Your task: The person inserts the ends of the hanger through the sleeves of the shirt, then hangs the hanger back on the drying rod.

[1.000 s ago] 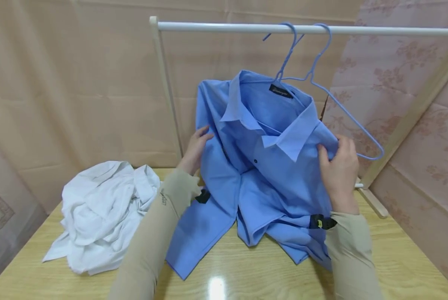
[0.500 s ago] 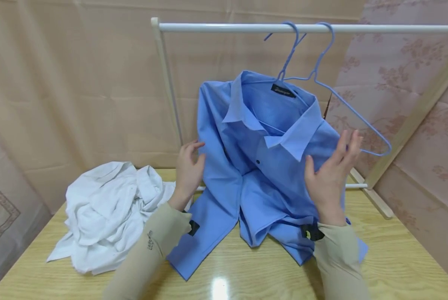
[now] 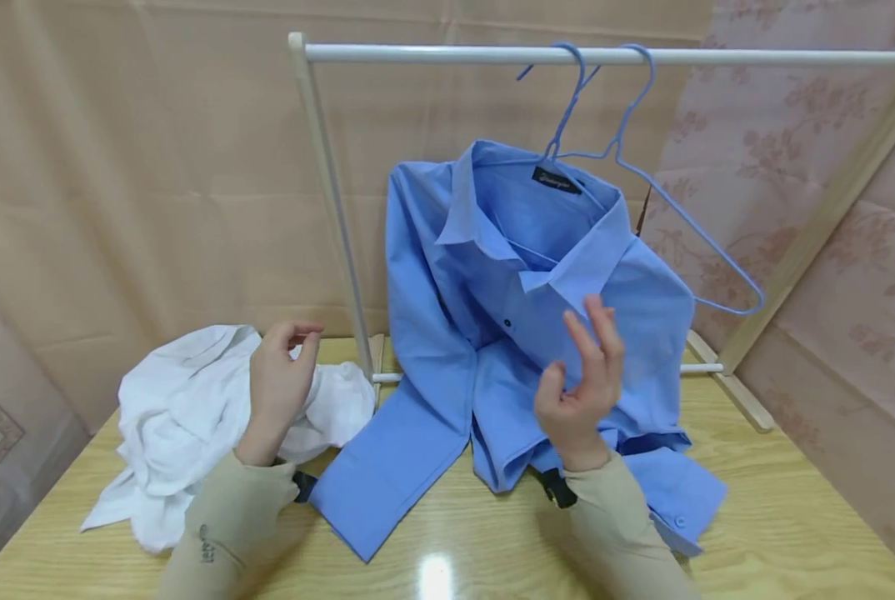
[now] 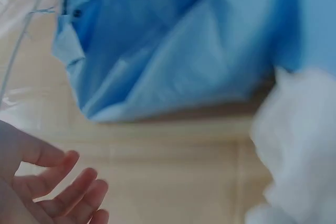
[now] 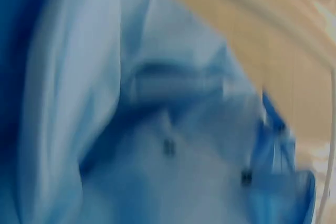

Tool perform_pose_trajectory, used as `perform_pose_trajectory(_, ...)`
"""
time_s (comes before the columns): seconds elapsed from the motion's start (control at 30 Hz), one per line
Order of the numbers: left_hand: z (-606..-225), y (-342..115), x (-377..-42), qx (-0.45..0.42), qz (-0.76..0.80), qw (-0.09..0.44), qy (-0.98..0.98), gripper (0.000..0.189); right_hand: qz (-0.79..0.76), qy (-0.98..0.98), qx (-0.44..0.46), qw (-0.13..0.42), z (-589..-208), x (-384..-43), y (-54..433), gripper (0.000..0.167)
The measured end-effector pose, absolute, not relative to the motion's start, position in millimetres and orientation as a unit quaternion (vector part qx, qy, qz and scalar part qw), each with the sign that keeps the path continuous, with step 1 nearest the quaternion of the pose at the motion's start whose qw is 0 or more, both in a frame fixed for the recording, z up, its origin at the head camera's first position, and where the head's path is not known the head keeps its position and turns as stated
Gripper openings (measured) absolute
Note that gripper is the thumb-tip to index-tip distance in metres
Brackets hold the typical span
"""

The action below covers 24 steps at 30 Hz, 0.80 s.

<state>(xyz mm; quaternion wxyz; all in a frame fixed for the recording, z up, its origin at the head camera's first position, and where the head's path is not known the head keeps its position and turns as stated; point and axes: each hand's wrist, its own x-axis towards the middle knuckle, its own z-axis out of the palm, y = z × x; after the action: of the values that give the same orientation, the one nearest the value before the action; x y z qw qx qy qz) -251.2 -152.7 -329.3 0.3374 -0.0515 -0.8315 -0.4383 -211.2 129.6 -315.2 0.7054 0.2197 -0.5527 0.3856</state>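
A blue collared shirt (image 3: 432, 308) hangs on a blue wire hanger (image 3: 567, 108) hooked over the rack's rail, its sleeves and hem lying on the table. My left hand (image 3: 278, 383) is held in front of a crumpled white cloth garment (image 3: 177, 417), fingers loosely bent and nothing in them; in the left wrist view the fingers (image 4: 79, 195) are spread apart near the blue shirt (image 4: 173, 51). Before the shirt's front, my right hand (image 3: 582, 387) is raised with relaxed fingers and holds nothing. The right wrist view is blurred and shows only shirt fabric (image 5: 173, 108) with dark buttons.
A second blue wire hanger (image 3: 687, 217) hangs bare on the white rail (image 3: 417, 54), right of the shirt. The rack's wooden foot (image 3: 743, 404) stands on the wooden table (image 3: 507, 550). Beige and floral curtains (image 3: 155, 167) close off the back and sides.
Both hands have come away from the shirt's shoulders. The left moved left and down to the white garment; the right moved left and down across the shirt. The shirt hangs nearly unchanged.
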Motion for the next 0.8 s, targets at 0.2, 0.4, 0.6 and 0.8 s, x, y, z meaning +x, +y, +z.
perform_pose_trajectory(0.2,-338.8,-178.2,-240.7,-0.041,-0.395,0.285,-0.872,0.017,0.399,-0.593,0.333,0.615,-336.7,-212.9,94.2,0.035)
perform_pose_trajectory(0.4,-341.8,-199.4,-236.6,-0.014,-0.338,0.238,-0.910,0.027,0.412,-0.669,0.368,0.497,-353.5,-213.0,59.6,0.040)
perform_pose_trajectory(0.6,-348.7,-221.4,-238.5,-0.002,-0.292,0.183,-0.939,0.046,0.399,-0.814,0.325,0.270,-360.8,-214.5,32.6,0.050)
perform_pose_trajectory(0.8,-358.7,-244.2,-243.3,0.029,-0.249,0.126,-0.960,0.065,0.373,-0.886,0.271,0.046,-362.6,-219.9,5.4,0.058)
